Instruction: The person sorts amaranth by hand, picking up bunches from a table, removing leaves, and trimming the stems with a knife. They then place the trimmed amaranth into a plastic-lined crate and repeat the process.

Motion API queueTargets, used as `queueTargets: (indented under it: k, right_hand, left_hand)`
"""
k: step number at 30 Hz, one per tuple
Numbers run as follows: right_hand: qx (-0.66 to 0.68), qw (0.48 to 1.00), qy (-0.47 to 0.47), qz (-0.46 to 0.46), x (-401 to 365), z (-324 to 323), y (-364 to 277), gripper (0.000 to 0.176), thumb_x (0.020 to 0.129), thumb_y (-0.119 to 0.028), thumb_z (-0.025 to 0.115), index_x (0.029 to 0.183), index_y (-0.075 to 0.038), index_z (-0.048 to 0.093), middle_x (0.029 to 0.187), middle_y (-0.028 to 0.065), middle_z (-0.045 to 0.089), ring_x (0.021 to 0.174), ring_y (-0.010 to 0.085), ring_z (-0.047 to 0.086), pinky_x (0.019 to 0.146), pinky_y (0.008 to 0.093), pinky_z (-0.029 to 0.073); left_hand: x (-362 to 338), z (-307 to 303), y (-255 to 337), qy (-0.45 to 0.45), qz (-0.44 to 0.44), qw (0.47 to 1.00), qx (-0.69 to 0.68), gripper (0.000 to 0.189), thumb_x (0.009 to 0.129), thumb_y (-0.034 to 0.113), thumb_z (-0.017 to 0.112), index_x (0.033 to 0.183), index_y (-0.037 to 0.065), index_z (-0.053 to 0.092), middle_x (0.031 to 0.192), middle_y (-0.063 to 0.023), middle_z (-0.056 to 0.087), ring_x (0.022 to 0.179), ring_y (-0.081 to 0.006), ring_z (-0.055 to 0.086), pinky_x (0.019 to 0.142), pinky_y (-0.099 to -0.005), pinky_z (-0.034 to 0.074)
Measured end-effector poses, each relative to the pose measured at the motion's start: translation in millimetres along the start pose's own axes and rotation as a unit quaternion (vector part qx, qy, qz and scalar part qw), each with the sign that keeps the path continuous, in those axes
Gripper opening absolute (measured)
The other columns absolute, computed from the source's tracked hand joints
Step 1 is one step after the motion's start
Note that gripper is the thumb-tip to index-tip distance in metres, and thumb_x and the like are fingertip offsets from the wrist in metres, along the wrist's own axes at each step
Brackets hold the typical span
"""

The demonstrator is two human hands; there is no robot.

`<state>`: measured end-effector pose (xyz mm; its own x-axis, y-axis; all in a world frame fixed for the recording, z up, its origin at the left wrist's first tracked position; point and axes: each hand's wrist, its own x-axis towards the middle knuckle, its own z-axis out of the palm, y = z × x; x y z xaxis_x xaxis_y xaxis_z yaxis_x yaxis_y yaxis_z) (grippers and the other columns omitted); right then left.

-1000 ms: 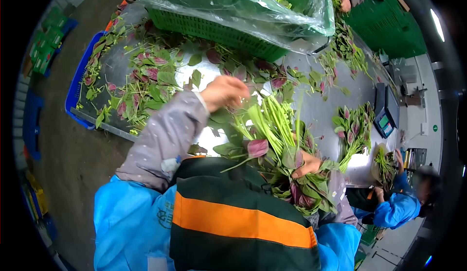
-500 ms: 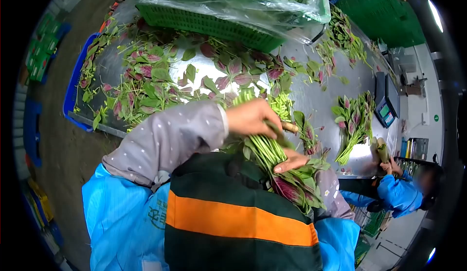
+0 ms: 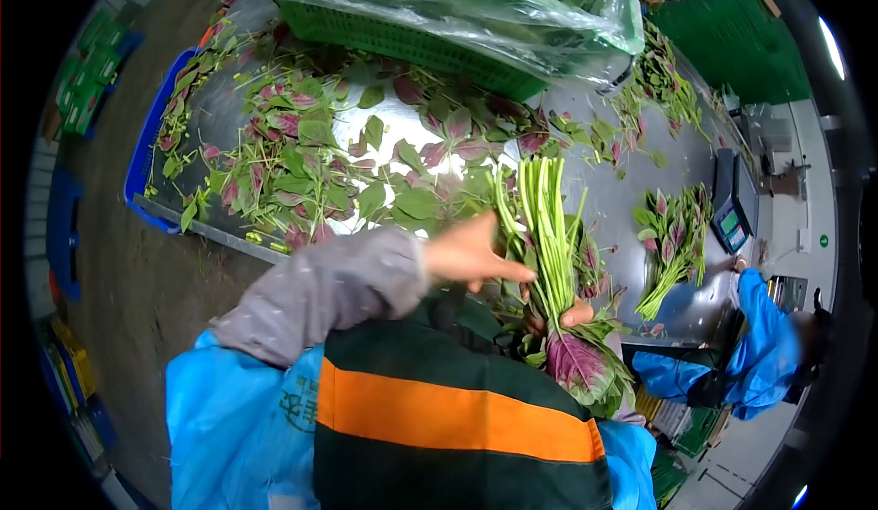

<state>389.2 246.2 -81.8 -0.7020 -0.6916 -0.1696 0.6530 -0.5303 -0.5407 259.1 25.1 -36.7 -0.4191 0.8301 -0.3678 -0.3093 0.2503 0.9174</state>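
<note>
A bunch of amaranth [image 3: 553, 236], with long pale green stems and purple-and-green leaves, stands nearly upright in front of my apron, cut ends up and leaves down. My right hand [image 3: 574, 313] is wrapped around it just above the leaves, the thumb across the front and the other fingers mostly hidden behind. At the left side of the stems is my left hand [image 3: 471, 252], slightly blurred. Its thumb and fingers are spread apart, and the thumb tip reaches the stems.
Loose amaranth leaves [image 3: 302, 135] litter the metal table [image 3: 594, 199]. A plastic-lined green crate [image 3: 402, 39] stands at the back, a blue tray [image 3: 142, 162] at the left. Another bunch [image 3: 672, 249] lies right, near a scale [image 3: 730, 204]. A co-worker in blue [image 3: 764, 345] is beyond it.
The bunch has turned from leaning left to nearly upright. My left hand has come off the top of the stems to their left side and spread its fingers. The co-worker's arms have shifted.
</note>
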Motion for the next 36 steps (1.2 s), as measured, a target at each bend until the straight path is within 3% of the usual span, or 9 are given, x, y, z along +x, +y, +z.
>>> queueTargets:
  k: [4,8,12,16,19,23,26,30,36]
  right_hand:
    - [0.01,0.999,0.036,-0.018,-3,7,0,0.065,0.065,-0.018,0.063,0.117,0.005,0.032,0.074,0.0117,0.048,0.063,0.0179,0.043,0.058,0.0317,0.033]
    - [0.009,1.0,0.027,0.001,-7,-3,0,0.066,0.065,-0.019,0.063,0.118,0.004,0.032,0.076,0.0107,0.048,0.068,0.0185,0.046,0.061,0.0311,0.036]
    - [-0.036,0.994,0.088,0.047,0,11,-7,0.067,0.062,-0.02,0.064,0.117,0.004,0.036,0.079,0.0108,0.05,0.072,0.0184,0.049,0.063,0.0293,0.038]
    - [-0.062,0.992,0.091,0.055,5,16,-11,0.067,0.062,-0.02,0.064,0.117,0.004,0.036,0.08,0.0118,0.052,0.069,0.0183,0.049,0.062,0.0296,0.038]
    - [0.025,0.998,0.05,0.025,9,18,-4,0.066,0.064,-0.019,0.063,0.118,0.005,0.034,0.076,0.012,0.051,0.065,0.0183,0.046,0.058,0.0302,0.035]
    - [0.095,0.994,-0.05,-0.024,4,5,11,0.063,0.064,-0.018,0.061,0.116,0.004,0.031,0.067,0.0108,0.046,0.058,0.0191,0.043,0.054,0.0312,0.032]
    - [0.138,0.975,-0.162,-0.062,9,5,14,0.06,0.062,-0.018,0.062,0.111,0.0,0.033,0.067,0.0094,0.048,0.059,0.02,0.046,0.056,0.0307,0.033]
    - [0.109,0.943,-0.303,-0.078,30,11,1,0.055,0.061,-0.023,0.065,0.106,-0.003,0.04,0.065,0.0047,0.054,0.056,0.017,0.054,0.055,0.0275,0.034]
    - [0.12,0.946,-0.301,-0.031,35,27,-2,0.057,0.059,-0.026,0.065,0.106,0.0,0.044,0.057,0.0034,0.054,0.053,0.0168,0.055,0.052,0.0266,0.037]
  left_hand:
    - [13,-45,2,0.182,0.003,0.983,0.0,0.027,0.076,0.024,0.066,0.087,0.0,0.06,0.066,-0.0057,0.062,0.049,-0.0132,0.054,0.044,-0.0256,0.044]
    - [-2,-83,11,0.401,0.159,0.9,0.06,0.027,0.074,0.027,0.067,0.083,0.002,0.063,0.074,-0.0082,0.062,0.065,-0.0161,0.058,0.062,-0.0317,0.048]
    - [13,0,16,0.299,0.224,0.799,0.471,0.032,0.061,0.032,0.075,0.084,0.012,0.065,0.087,-0.0062,0.056,0.097,-0.0195,0.05,0.095,-0.0453,0.025]
    - [16,-6,5,0.14,0.19,0.905,0.356,0.02,0.064,0.029,0.073,0.076,0.014,0.067,0.079,-0.0031,0.057,0.089,-0.0179,0.053,0.096,-0.0468,0.021]
    - [45,-41,-27,0.217,0.171,0.95,0.148,0.013,0.07,0.018,0.07,0.078,0.008,0.067,0.074,-0.0098,0.062,0.074,-0.0229,0.059,0.075,-0.0331,0.044]
    - [29,-124,-15,0.467,0.138,0.818,0.306,0.018,0.069,0.018,0.07,0.078,0.004,0.065,0.068,-0.0119,0.062,0.06,-0.0259,0.059,0.057,-0.0332,0.046]
    - [9,-140,-16,0.57,0.171,0.632,0.496,0.029,0.062,0.021,0.074,0.086,0.009,0.064,0.088,-0.0107,0.06,0.082,-0.0266,0.057,0.068,-0.0354,0.046]
    - [14,-73,-23,0.151,0.045,0.979,0.126,0.081,0.063,0.024,0.076,0.129,0.007,0.033,0.121,-0.0145,0.046,0.107,-0.0245,0.047,0.094,-0.0347,0.037]
    - [51,-12,5,-0.232,0.059,0.969,-0.054,0.053,0.071,0.026,0.071,0.113,0.0,0.053,0.097,-0.0128,0.061,0.09,-0.0203,0.057,0.082,-0.028,0.045]
